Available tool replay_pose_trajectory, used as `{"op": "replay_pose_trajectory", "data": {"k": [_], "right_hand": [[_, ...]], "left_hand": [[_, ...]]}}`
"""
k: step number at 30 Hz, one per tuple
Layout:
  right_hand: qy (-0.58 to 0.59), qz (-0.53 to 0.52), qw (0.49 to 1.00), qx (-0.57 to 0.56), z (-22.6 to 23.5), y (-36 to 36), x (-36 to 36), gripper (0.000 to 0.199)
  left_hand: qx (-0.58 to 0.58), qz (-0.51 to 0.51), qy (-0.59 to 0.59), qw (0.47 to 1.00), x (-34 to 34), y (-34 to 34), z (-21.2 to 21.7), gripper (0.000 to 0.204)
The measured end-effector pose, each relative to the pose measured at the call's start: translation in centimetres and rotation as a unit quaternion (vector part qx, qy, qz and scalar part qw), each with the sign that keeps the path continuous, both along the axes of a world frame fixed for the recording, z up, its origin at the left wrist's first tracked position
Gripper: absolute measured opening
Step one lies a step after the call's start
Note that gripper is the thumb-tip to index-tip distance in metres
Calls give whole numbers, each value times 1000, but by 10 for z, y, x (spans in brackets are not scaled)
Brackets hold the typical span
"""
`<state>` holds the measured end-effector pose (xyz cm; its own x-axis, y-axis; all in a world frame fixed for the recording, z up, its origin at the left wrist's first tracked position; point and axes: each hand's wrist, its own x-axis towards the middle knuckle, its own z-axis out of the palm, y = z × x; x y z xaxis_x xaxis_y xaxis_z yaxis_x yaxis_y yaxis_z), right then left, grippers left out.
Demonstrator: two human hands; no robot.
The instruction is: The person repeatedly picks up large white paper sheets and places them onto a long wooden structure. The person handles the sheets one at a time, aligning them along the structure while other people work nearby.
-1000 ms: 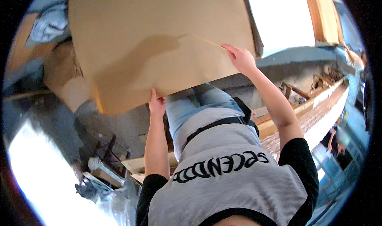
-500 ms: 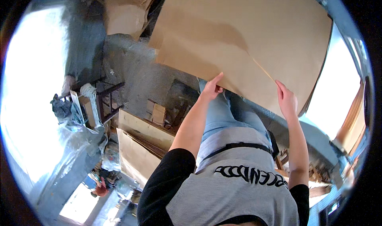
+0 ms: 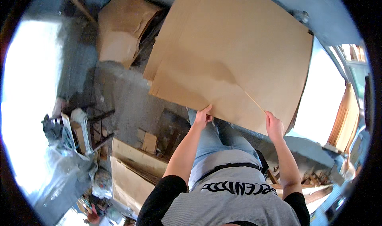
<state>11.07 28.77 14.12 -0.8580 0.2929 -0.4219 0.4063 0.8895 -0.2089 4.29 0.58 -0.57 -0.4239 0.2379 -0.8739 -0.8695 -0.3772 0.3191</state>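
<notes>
A large stack of brown cardboard sheets (image 3: 238,35) spreads out in front of me. My left hand (image 3: 204,117) grips its near edge, thumb on top and fingers curled at the rim. Over the right part of the near edge, my right hand (image 3: 274,125) is closed on the end of a thin, light-coloured stick (image 3: 252,98). The stick slants away to the left over the top sheet, its far end meeting a soft shadow; whether it touches the cardboard I cannot tell.
Crumpled brown cardboard (image 3: 121,31) lies at the far left. Flat boards (image 3: 131,178) lean at the lower left, near a dark stool frame (image 3: 101,118) and clear plastic sheeting (image 3: 63,166). Scrap wood (image 3: 314,178) is piled at the right. Bare concrete floor (image 3: 127,90) shows left of the stack.
The whole view has shifted, so the stack and both hands appear lower and slightly further left. Both hands keep their hold, and the stick stays at much the same slant.
</notes>
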Motion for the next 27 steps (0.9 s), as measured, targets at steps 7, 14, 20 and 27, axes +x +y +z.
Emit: {"op": "replay_pose_trajectory", "data": {"k": [7,14,20,27], "right_hand": [[-61,39,997,-4,-51,49,70,19],[208,-413,886,-43,-83,152,140,14],[168,-620,766,25,-129,217,192,16],[116,-559,813,111,-167,237,190,21]], "left_hand": [[-74,-102,36,991,-2,3,-6,20],[-131,-111,-11,985,-6,7,17,23],[-128,-156,-16,979,-17,-6,8,25],[-127,-185,-21,974,-25,-14,10,28]]}}
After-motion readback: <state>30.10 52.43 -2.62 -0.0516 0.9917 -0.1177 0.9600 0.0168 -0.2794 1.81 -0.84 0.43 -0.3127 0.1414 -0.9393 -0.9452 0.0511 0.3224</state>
